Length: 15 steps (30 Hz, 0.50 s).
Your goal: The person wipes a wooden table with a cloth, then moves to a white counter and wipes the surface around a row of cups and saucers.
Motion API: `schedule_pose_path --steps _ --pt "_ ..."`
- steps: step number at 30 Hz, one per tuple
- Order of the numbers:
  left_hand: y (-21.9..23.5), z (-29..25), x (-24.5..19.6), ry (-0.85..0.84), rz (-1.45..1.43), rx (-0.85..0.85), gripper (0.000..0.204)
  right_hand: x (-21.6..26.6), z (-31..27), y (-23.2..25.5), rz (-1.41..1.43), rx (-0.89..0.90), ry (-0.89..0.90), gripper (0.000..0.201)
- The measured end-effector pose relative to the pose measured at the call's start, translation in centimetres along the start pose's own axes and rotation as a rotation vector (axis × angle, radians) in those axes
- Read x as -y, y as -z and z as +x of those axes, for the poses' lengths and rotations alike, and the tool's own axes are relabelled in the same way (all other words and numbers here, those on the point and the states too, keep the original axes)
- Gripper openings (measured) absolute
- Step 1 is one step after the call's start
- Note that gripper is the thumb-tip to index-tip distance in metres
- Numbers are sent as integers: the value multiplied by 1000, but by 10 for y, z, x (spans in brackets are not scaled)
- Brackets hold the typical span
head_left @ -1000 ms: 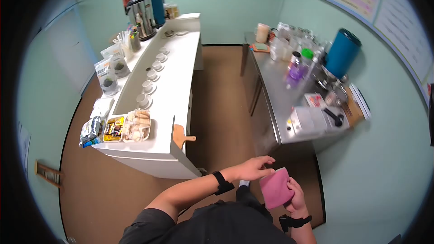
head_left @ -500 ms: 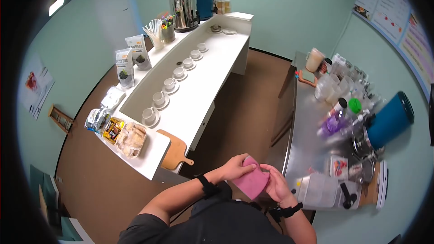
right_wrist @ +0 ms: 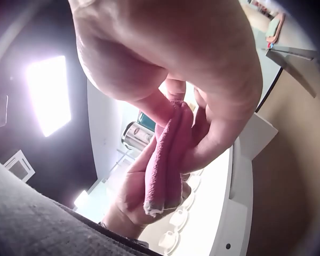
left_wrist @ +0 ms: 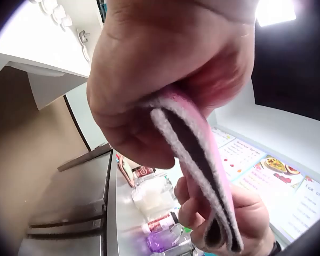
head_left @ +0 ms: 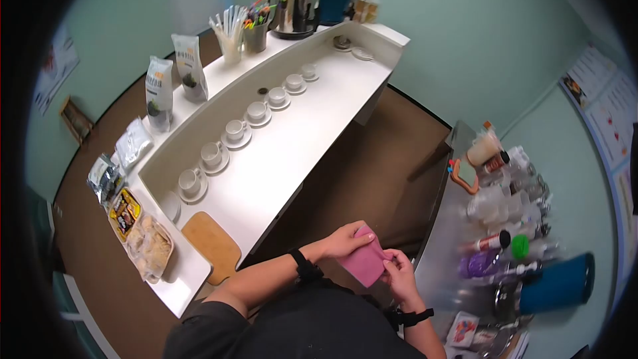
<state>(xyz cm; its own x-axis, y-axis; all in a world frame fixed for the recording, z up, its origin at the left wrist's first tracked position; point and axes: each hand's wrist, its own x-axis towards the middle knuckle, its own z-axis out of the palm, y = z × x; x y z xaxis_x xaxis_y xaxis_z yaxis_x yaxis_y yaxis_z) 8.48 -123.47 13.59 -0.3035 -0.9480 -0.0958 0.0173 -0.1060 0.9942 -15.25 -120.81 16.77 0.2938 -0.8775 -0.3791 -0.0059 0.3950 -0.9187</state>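
Between both hands, in front of the body, is a folded pink cloth (head_left: 364, 263). My left hand (head_left: 343, 240) pinches its upper left part, thumb on top and fingers beneath. At its right edge my right hand (head_left: 401, 278) grips it between thumb and fingers. From the left wrist, the cloth (left_wrist: 216, 165) shows folded layers with a pale grey, fuzzy edge. In the right wrist view the cloth (right_wrist: 168, 165) hangs in a fold from the thumb and fingers of the right hand.
Left stands a white counter (head_left: 292, 136) with a row of white cups on saucers and a wooden board (head_left: 211, 239). Bagged snacks (head_left: 149, 249) sit at its near end. Right is a metal table (head_left: 432, 266) with bottles, plastic cups and a blue container (head_left: 557, 283).
My left hand, earlier off the cloth with fingers extended, has taken hold of it. The right hand has shifted its hold. The head view has turned toward the white counter.
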Motion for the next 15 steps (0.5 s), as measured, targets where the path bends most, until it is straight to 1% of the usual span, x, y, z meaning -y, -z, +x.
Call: schedule_pose_path --steps 2,3,5,6,7,9,12,13,15 --pt "17 25 5 -22 -40 -4 32 10 37 4 -47 -26 4 19" --pt "26 32 6 1 -47 -20 31 11 55 5 -62 -19 17 18" --pt "43 41 -1 46 -49 -50 30 21 85 2 -80 -1 52 18" --pt "51 45 4 25 -88 -66 29 28 97 -2 -73 24 27 18" --pt "62 47 2 22 -53 -104 30 33 111 -9 -106 41 49 18" --pt "81 45 0 13 8 -186 35 42 138 -21 -183 79 92 18" --pt "108 45 1 -94 85 -313 51 52 180 -42 -333 255 261 18" --pt "114 45 0 -180 311 -381 55 55 194 -48 -377 319 324 18" --pt "127 49 -4 -335 786 -504 62 66 222 -61 -584 407 383 20"
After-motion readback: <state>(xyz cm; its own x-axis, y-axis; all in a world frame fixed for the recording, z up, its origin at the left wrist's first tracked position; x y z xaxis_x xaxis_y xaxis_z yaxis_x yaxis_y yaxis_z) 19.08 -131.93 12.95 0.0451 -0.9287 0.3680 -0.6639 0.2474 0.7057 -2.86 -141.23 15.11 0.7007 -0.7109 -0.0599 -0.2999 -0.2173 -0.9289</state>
